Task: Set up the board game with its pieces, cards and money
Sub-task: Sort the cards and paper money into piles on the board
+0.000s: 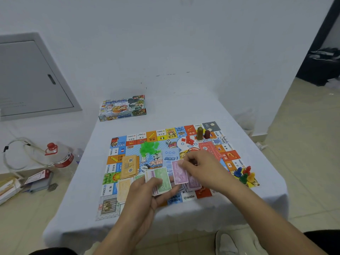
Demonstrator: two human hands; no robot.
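right now, from the head camera, the game board (165, 159) lies flat on a table covered in a white tablecloth (239, 208), reaching from the middle of the cloth to its near edge. the left hand (147, 192) has its fingers and thumb curled round a fanned stack of play money (160, 181), a green note on top, held over the board's near edge. the right hand (200, 168) pinches a purple note (179, 172) between thumb and fingertips, just above a purple pile (193, 183) lying on the board beside the stack.

other money is already laid out: an orange pile (129, 167) near the board's left edge and a paler pile (125, 188) at its near left. green plastic houses (149, 147) sit heaped toward the far left of the board, a die (168, 142) just beside them, a red card deck (209, 150) toward the far right, two tall pieces (203, 134) near the far right corner, and coloured pawns (245, 173) clustered at the right edge. the game box (122, 108) rests at the far left corner of the table.

the sorting looks roughly midway. the risk i see is the fanned stack slipping, since the grip is loose and notes overlap unevenly; a dropped fan would mix with the sorted piles. a sleeve or wrist sweeping right could also knock the pawns off the board.
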